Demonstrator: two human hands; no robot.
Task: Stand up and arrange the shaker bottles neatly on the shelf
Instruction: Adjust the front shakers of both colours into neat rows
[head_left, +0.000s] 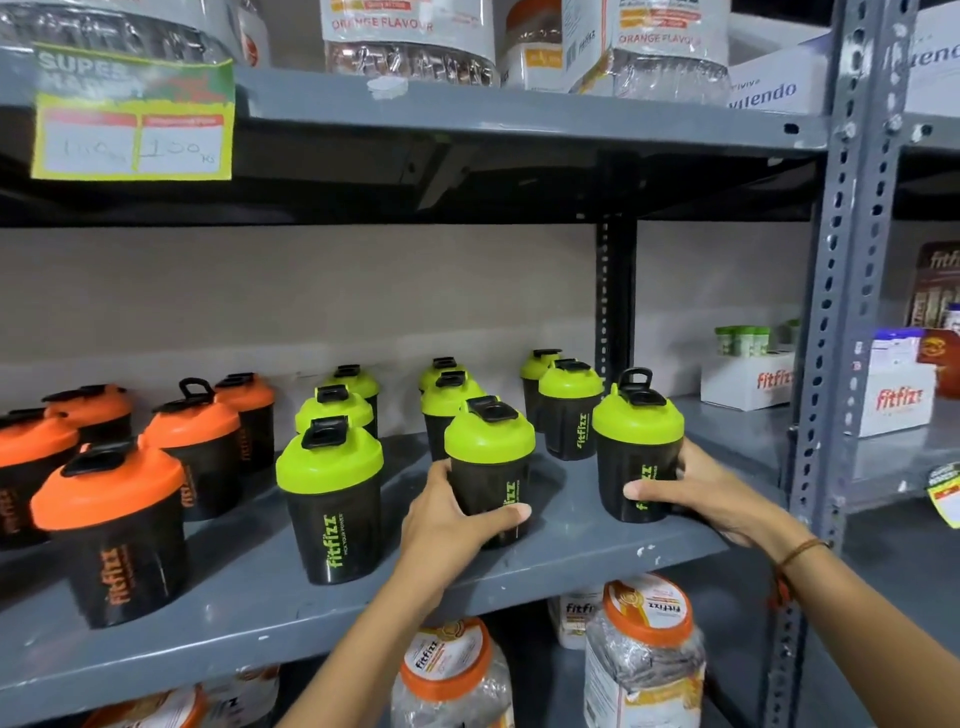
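Note:
Black shaker bottles stand upright on the grey metal shelf (249, 613). Several have green lids, in three rows running back from the front edge. My left hand (447, 525) grips the front bottle of the middle green row (491, 462). My right hand (696, 499) wraps around the front green-lidded bottle on the right (638, 447), whose carry loop stands up. Another green-lidded bottle (330, 493) stands free to the left of my hands. Several orange-lidded bottles (111, 525) are grouped at the shelf's left end.
A perforated grey upright (841, 312) bounds the shelf on the right. White fitfizz boxes (748, 382) sit at the back right. Clear jars with orange lids (647, 649) fill the shelf below. The shelf above holds jars, and a yellow-green price tag (132, 119) hangs from it.

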